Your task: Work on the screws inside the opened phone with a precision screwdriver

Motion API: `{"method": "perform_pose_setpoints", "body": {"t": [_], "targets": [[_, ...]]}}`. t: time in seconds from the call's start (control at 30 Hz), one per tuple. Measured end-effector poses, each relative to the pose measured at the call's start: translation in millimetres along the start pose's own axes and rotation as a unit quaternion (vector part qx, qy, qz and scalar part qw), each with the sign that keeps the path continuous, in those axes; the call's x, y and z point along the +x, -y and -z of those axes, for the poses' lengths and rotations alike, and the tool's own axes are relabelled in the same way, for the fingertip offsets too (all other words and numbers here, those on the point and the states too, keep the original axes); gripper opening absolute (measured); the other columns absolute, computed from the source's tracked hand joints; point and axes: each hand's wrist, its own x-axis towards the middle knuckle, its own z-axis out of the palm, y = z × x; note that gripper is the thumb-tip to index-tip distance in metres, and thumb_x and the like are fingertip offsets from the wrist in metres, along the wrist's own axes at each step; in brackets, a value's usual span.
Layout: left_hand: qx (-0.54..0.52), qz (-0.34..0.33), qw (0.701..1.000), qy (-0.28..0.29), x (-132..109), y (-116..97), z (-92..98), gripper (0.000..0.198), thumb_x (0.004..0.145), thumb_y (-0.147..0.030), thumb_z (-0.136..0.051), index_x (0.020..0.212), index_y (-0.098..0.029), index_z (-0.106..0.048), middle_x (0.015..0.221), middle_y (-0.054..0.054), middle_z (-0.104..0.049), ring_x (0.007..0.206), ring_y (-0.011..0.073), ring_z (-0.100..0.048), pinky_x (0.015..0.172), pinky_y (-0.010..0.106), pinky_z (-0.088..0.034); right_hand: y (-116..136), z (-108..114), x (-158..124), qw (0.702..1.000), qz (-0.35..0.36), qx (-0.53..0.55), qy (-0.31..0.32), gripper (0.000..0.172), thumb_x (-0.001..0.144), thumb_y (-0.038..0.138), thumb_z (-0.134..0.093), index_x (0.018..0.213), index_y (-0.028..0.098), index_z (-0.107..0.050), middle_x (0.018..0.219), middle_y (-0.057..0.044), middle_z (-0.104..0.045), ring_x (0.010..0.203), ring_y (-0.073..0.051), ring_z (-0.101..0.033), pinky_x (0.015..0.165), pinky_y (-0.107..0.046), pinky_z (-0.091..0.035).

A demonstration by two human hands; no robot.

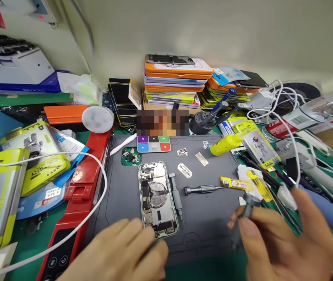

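Note:
An opened smartphone (158,199) lies on the dark grey work mat (201,244), its circuit boards, battery area and round coil exposed. My left hand (125,249) is curled over the phone's lower left end. Its fingertips are hidden, so whatever they grip does not show. Off to the right, my right hand (283,238) holds a small grey precision screwdriver (244,220) between thumb and fingers, above the mat and apart from the phone; it is slightly blurred. Beside the phone lies another grey screwdriver (176,197), and a third screwdriver (201,189) is farther right.
Razor blades (185,170), a yellow cutter (235,183) and a yellow bottle (225,145) sit on the mat. A white cable (106,175) loops across a red device (80,195) at left. Yellow battery boxes (256,142) and stacked orange cases (178,72) stand around the mat.

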Motion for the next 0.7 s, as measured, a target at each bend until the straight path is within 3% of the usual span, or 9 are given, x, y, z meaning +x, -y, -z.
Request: {"method": "perform_pose_setpoints", "body": {"t": [0.1,0.17,0.23,0.43,0.57,0.7], "targets": [[0.039,0.017,0.999,0.024,11,11,7.4,0.029,0.121,-0.028,-0.039,0.103,-0.024,-0.062,0.083,-0.002,-0.071,0.067,0.0222,-0.066,0.058,0.039,-0.043,-6,5,17,0.987,0.071,-0.072,0.126,0.058,0.107,0.028,-0.071,0.162,0.025,-0.054,0.093,-0.003,-0.073,0.075,-0.02,-0.073,0.081,-0.037,-0.065],[0.048,0.008,0.999,0.019,14,16,7.6,0.035,0.122,-0.024,-0.03,0.101,-0.024,-0.058,0.081,-0.002,-0.069,0.065,0.0231,-0.065,0.059,0.04,-0.04,-11,9,26,0.956,0.157,-0.121,0.215,0.041,0.111,0.026,-0.064,0.152,0.023,-0.061,0.093,-0.002,-0.074,0.073,-0.018,-0.073,0.075,-0.032,-0.062],[0.05,0.003,0.999,0.021,13,19,5.3,0.038,0.123,-0.026,-0.026,0.099,-0.024,-0.055,0.079,-0.001,-0.067,0.063,0.0235,-0.064,0.059,0.041,-0.036,-16,13,31,0.924,0.225,-0.167,0.26,0.033,0.114,0.024,-0.059,0.146,0.019,-0.064,0.093,-0.004,-0.076,0.073,-0.019,-0.073,0.07,-0.032,-0.058],[0.078,0.014,0.997,0.006,10,21,2.2,0.037,0.124,-0.031,-0.027,0.097,-0.024,-0.052,0.075,-0.001,-0.063,0.06,0.0248,-0.06,0.058,0.041,-0.033,-23,10,32,0.882,0.274,-0.215,0.319,0.036,0.112,0.014,-0.054,0.147,0.017,-0.065,0.114,-0.009,-0.078,0.097,-0.024,-0.076,0.084,-0.038,-0.058],[0.078,0.027,0.997,-0.007,9,21,2.4,0.037,0.123,-0.026,-0.029,0.095,-0.025,-0.053,0.075,-0.001,-0.063,0.06,0.0252,-0.059,0.058,0.041,-0.033,-21,4,35,0.88,0.293,-0.2,0.316,0.034,0.111,0.011,-0.056,0.142,0.018,-0.068,0.119,-0.009,-0.08,0.105,-0.026,-0.076,0.096,-0.042,-0.058],[0.086,0.039,0.996,-0.005,9,20,-1.2,0.038,0.122,-0.026,-0.031,0.091,-0.025,-0.052,0.073,0.0,-0.06,0.061,0.0253,-0.06,0.056,0.041,-0.034,-15,-3,42,0.882,0.315,-0.203,0.287,0.028,0.111,0.011,-0.057,0.136,0.014,-0.068,0.117,-0.01,-0.081,0.104,-0.025,-0.076,0.098,-0.042,-0.058]]}}
